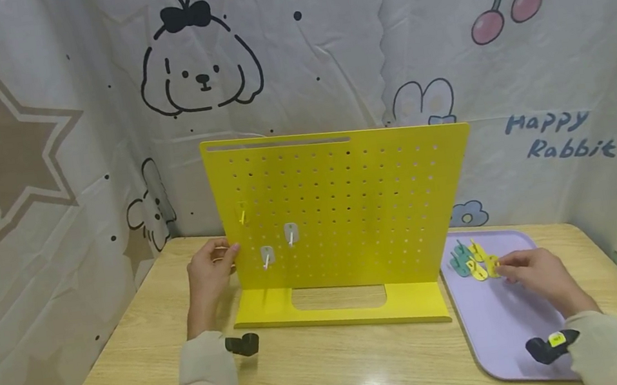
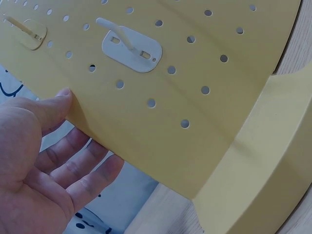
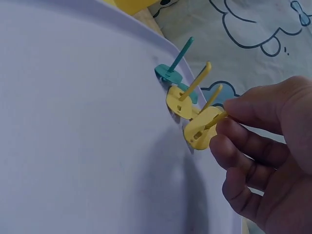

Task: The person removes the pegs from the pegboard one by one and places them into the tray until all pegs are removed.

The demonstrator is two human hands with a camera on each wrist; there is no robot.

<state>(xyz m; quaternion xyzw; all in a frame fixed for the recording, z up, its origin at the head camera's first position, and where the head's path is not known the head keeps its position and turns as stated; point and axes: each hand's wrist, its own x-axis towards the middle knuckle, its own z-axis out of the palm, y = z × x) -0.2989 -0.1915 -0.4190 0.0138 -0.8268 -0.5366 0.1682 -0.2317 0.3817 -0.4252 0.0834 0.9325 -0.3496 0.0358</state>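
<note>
A yellow pegboard (image 1: 318, 269) stands upright on its base. My left hand (image 1: 209, 276) grips its left edge, the thumb on the front face and the other fingers behind it in the left wrist view. Two white hooks (image 1: 267, 258) and a yellow peg hook (image 1: 242, 215) are mounted on the board's left part. Over the lilac tray (image 1: 513, 321), my right hand (image 1: 542, 277) pinches the peg of a yellow hook (image 3: 199, 130) between thumb and index finger. Beside it on the tray lie other yellow hooks (image 3: 179, 101) and green hooks (image 3: 168, 74), partly overlapping.
The tray lies right of the pegboard on a wooden table (image 1: 309, 374). A printed white curtain (image 1: 324, 41) hangs close behind the board and along both sides. The board's base (image 1: 417, 305) reaches forward, with a cut-out in its middle.
</note>
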